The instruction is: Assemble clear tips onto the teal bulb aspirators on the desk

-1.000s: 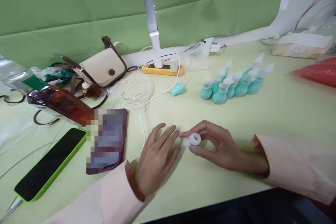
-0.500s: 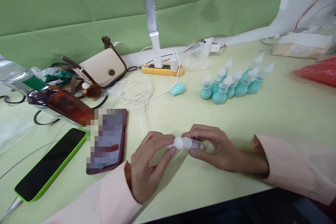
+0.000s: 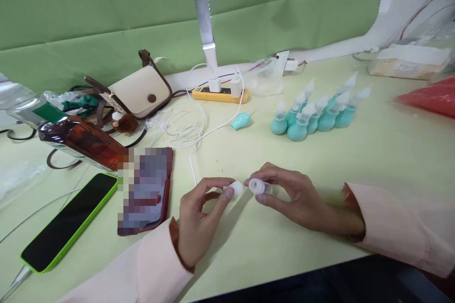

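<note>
My left hand (image 3: pixel 202 222) pinches a small translucent white tip with a rounded end (image 3: pixel 236 188) between thumb and forefinger. Facing it across a narrow gap, a short clear plastic tube with a whitish collar (image 3: pixel 261 186) lies between the thumb and fingers of my right hand (image 3: pixel 293 196). The collar's opening points toward my left hand. On the table just beyond is a tiny clear ring-like bit (image 3: pixel 220 170). Farther back on the right, several turquoise squeeze bulbs with clear pointed nozzles (image 3: pixel 296 128) stand in a cluster. One turquoise bulb (image 3: pixel 241 121) lies on its side.
To the left lie a green-cased phone (image 3: pixel 69 222), a dark red phone (image 3: pixel 145 199) and a bottle of brown liquid (image 3: pixel 85 142). Behind them sit a cream handbag (image 3: pixel 140 92) and a yellow power strip (image 3: pixel 218 96) with white cables. A red bag (image 3: pixel 432 97) is at the right.
My left hand has closed on the white tip and come up beside the tube, then drawn slightly apart from it. The tube has turned in my right hand, its collar end now facing left.
</note>
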`<state>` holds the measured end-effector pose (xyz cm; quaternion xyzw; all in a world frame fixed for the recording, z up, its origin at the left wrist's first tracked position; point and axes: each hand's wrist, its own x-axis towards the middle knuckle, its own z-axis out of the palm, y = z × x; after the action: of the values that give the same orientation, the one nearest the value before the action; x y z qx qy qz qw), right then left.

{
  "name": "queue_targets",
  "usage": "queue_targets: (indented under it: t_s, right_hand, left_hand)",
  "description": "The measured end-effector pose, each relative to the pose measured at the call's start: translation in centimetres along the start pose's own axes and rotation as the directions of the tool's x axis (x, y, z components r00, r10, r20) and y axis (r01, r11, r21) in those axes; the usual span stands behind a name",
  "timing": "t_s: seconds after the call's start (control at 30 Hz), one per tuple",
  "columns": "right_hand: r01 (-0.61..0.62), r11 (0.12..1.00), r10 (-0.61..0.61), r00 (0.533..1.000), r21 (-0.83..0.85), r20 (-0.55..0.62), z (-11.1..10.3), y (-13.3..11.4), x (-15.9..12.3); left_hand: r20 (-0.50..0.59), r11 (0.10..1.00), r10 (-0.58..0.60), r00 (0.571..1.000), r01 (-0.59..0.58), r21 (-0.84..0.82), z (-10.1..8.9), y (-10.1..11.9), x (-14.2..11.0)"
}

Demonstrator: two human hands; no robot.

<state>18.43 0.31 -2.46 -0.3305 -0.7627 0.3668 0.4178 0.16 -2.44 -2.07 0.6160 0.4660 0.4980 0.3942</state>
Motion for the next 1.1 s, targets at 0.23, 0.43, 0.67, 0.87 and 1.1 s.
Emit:
queue_targets:
  t_s: [0.23, 0.43, 0.67, 0.87, 1.1]
  right_hand:
    - [-0.001, 0.996, 0.004, 1.000, 0.086, -0.031, 0.2, 0.3, -0.2]
    - [0.071, 0.987, -0.083, 0.993, -0.143, -0.079, -0.5, 0.7, 0.8]
    - [0.132, 0.933, -0.195, 0.968, -0.335, -0.160, -2.6, 1.5, 6.8]
    - [0.059, 0.328, -0.040, 0.998, -0.943, 0.048, -1.8, 3.2, 10.6]
    - [0.034, 0.217, 0.012, 0.999, -0.976, 0.038, -1.0, 5.2, 12.4]
  left_hand:
    - [0.062, 0.989, -0.015, 0.998, 0.005, 0.148, 0.1, -0.1, 0.1]
    - [0.276, 0.802, 0.226, 0.934, -0.339, 0.492, -0.1, -0.7, 0.7]
    - [0.279, 0.684, 0.282, 0.918, -0.396, 0.613, -0.4, -1.1, 1.2]
    - [0.298, 0.411, 0.269, 0.916, -0.390, 0.824, -1.6, -1.5, 2.5]
    - [0.280, 0.373, 0.250, 0.927, -0.358, 0.856, -2.0, -1.6, 2.9]
